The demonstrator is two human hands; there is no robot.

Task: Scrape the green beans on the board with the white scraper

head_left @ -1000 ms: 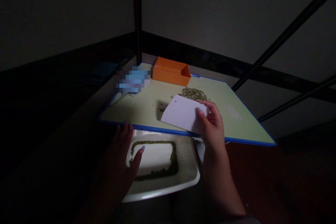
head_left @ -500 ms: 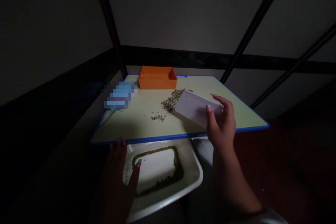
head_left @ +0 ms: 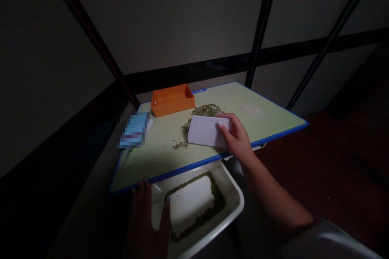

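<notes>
My right hand (head_left: 238, 137) grips the right end of a flat white scraper-like plate (head_left: 205, 130), which has a small hole in one corner. It is tilted over the pale green tabletop (head_left: 158, 151). Against and behind the plate lies a heap of small greenish-brown grains (head_left: 208, 109), and a few more grains are scattered to its left. My left hand (head_left: 152, 214), dim in shadow, has its thumb and fingers spread over the left rim of a white basin (head_left: 238, 198). Green grains line the edges of the basin's floor.
An orange open box (head_left: 173, 101) stands at the table's back left. A blurred light-blue packet (head_left: 133, 129) with a white cord lies at the left edge. Pale dust (head_left: 251, 110) marks the right part. The table has a blue rim, and a panelled wall rises behind it.
My right hand has lowered the white plate and moved it left, turning it flatter beside the grains. My view has tilted. My left hand remains at the basin.
</notes>
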